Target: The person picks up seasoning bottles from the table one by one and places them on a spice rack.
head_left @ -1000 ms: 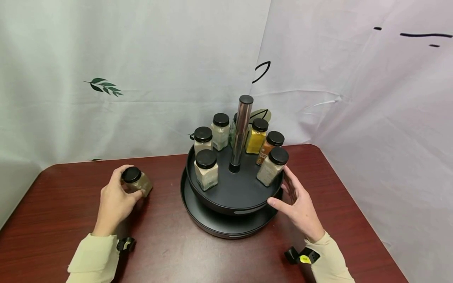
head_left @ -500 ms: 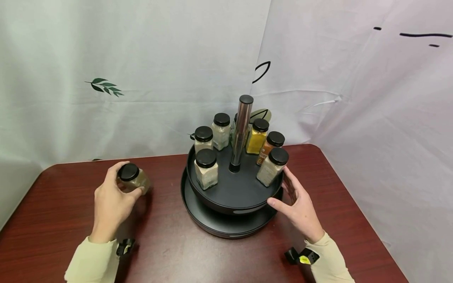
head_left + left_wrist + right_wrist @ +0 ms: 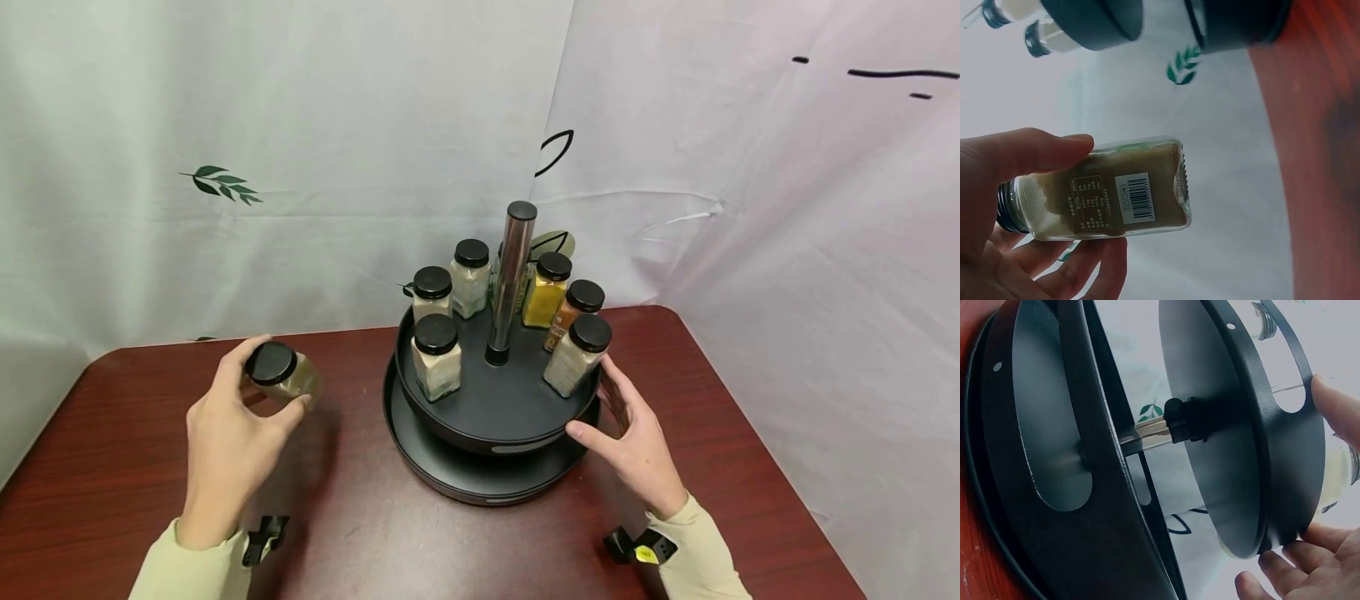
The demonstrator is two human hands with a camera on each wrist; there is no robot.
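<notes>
My left hand grips a glass spice jar with a black lid, off the table and tilted toward the right. In the left wrist view, brownish powder and a barcode label show through the jar, with the thumb on one side and curled fingers on the other. My right hand holds the side of the upper tray of a black two-tier turntable rack. Its thumb and fingers span the tray's outer wall in the right wrist view. Several black-lidded spice jars stand around the upper tray's edge.
A shiny post rises from the tray's middle. The wider lower tray sits below on the dark red table. A white curtain hangs behind the table and along its right side.
My left hand has raised the spice jar off the table and drawn slightly left and nearer. The jars on the upper tray have shifted slightly clockwise. My right hand stays at the tray.
</notes>
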